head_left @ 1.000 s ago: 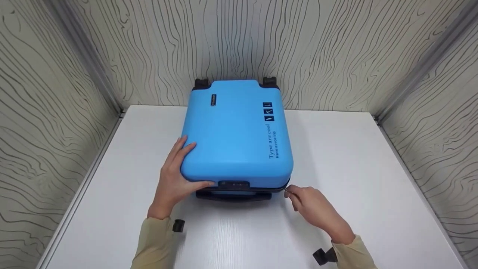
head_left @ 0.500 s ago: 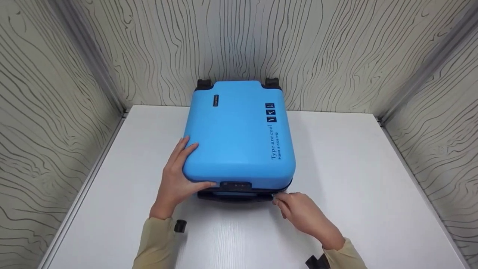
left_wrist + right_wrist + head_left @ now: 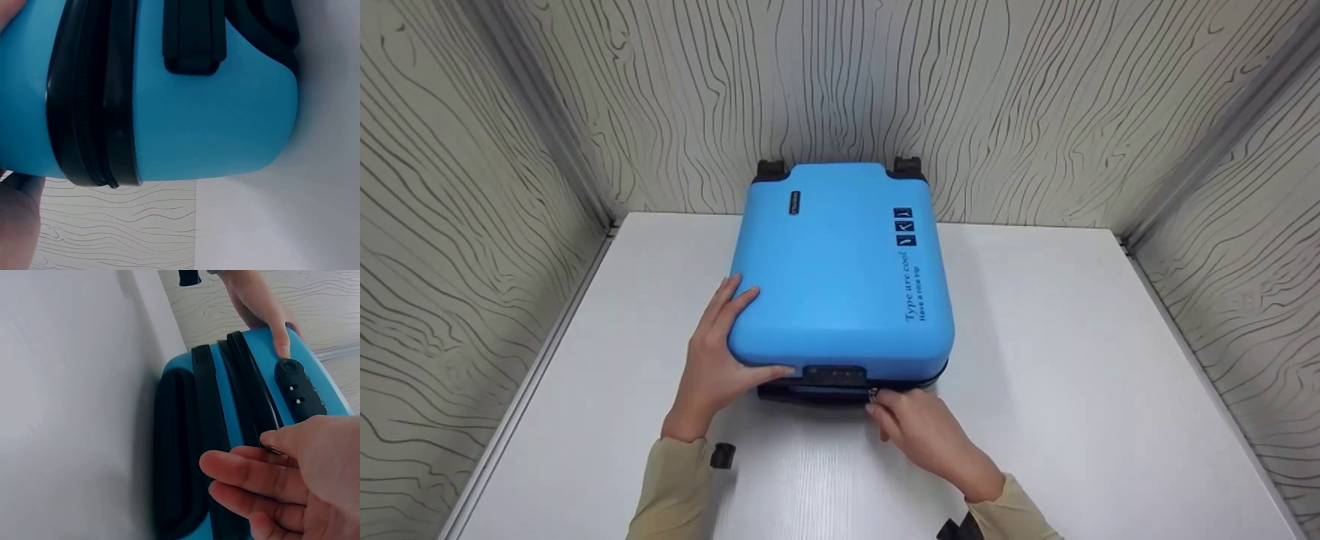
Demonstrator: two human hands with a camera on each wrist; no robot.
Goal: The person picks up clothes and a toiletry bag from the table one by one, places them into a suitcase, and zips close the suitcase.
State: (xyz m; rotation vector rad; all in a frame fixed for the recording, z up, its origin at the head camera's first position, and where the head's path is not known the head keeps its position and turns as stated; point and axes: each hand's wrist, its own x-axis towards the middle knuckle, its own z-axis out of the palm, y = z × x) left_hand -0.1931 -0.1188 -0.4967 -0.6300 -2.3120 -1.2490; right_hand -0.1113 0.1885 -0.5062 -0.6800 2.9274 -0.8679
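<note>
A light blue hard-shell suitcase [image 3: 832,270] lies flat on the white table. My left hand [image 3: 711,367] rests on its near left corner. The fingers lie along its side and top edge, and the thumb touches the front face next to the black combination lock [image 3: 304,391]. At the front edge my right hand [image 3: 924,427] pinches a small metal zipper pull [image 3: 274,450] between thumb and forefinger, just right of the lock. The pull is mostly hidden by the fingers. In the left wrist view the zipper track [image 3: 90,107] runs between two black rims.
A black carry handle [image 3: 179,455] is on the suitcase's near end, below the zipper. Two black wheels [image 3: 908,166] point toward the wood-grain back wall [image 3: 840,82]. Side walls flank the white table [image 3: 1050,315] on left and right.
My right hand has moved left with the zipper pull, from the near right corner along the front edge toward the lock. The left hand has kept its place on the suitcase.
</note>
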